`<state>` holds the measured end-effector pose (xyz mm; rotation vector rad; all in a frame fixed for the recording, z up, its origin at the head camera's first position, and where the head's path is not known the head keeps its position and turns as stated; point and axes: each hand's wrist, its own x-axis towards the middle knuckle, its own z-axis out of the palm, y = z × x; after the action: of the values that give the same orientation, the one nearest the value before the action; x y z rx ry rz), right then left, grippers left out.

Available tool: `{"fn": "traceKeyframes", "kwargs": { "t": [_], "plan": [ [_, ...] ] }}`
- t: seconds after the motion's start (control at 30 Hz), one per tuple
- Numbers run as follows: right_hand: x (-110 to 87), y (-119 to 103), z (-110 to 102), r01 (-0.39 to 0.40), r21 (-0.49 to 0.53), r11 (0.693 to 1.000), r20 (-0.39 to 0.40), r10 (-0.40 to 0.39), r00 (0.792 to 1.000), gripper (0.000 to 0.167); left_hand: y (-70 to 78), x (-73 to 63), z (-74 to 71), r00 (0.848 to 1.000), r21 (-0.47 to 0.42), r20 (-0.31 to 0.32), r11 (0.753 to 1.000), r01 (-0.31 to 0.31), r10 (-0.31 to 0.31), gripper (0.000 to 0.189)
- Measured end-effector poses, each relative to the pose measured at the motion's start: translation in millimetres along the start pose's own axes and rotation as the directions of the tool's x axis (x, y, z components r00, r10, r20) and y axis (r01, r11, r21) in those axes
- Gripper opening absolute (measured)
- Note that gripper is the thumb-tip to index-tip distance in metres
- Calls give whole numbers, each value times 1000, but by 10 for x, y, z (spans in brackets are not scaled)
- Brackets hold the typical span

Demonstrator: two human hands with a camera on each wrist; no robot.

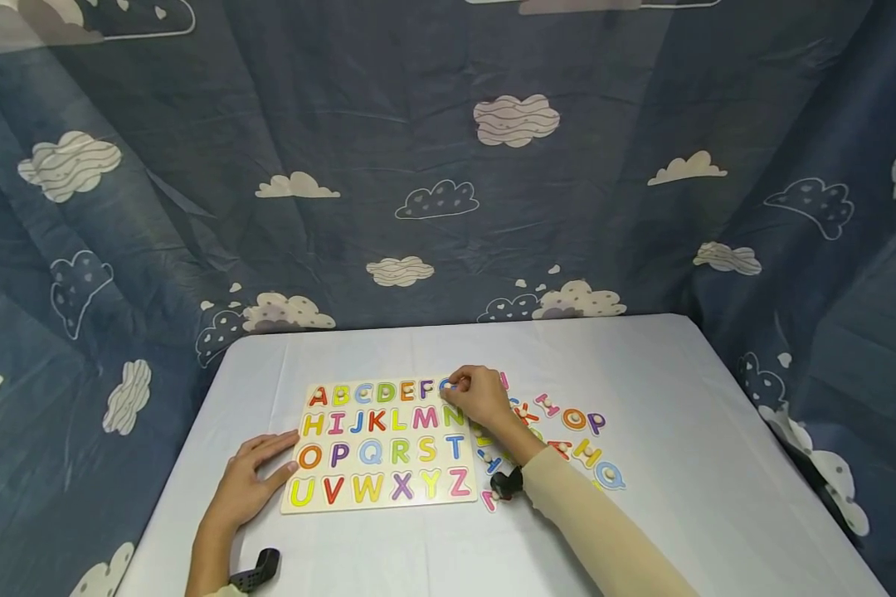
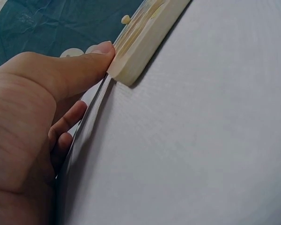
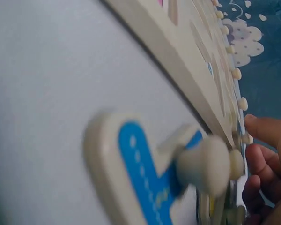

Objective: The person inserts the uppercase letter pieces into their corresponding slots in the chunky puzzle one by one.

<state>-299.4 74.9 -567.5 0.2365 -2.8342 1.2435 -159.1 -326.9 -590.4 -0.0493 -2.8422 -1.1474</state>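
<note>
A pale wooden alphabet board lies on the table, with colourful letters in rows. Letters A to F in its top row bear small knobs. My left hand rests at the board's left side, thumb and fingertips touching the edge; in the left wrist view the thumb presses the board's corner. My right hand is over the top right corner, where its thumb and fingertips pinch a small knob on a blue letter piece, mostly hidden by the fingers.
Loose knobbed letter pieces lie right of the board, among them an orange O, a purple P, a yellow H and a blue Q. Several sit under or beside the right forearm. A cloud-patterned curtain stands behind the white table.
</note>
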Motion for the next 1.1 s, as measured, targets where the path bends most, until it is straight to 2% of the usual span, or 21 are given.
{"fn": "traceKeyframes", "kwargs": {
  "t": [0.17,0.33,0.67,0.9,1.1],
  "plan": [
    [-40,87,-205,53,30,998,11,-53,999,26,-8,-5,-15,1000,-1,7,1000,4,-4,53],
    [-98,223,-501,55,39,998,21,-56,998,24,-11,-10,-29,1000,0,14,1000,16,-16,54],
    [-344,516,-1130,14,-64,998,-33,-16,999,23,25,-9,-15,999,-13,25,1000,26,-26,55],
    [-580,700,-1419,19,-149,989,0,-19,1000,22,14,-2,-18,999,-3,29,999,36,-36,56],
    [-824,867,-1595,20,-182,983,13,-18,1000,19,24,2,-16,999,-9,28,999,35,-34,55]
  ]
}}
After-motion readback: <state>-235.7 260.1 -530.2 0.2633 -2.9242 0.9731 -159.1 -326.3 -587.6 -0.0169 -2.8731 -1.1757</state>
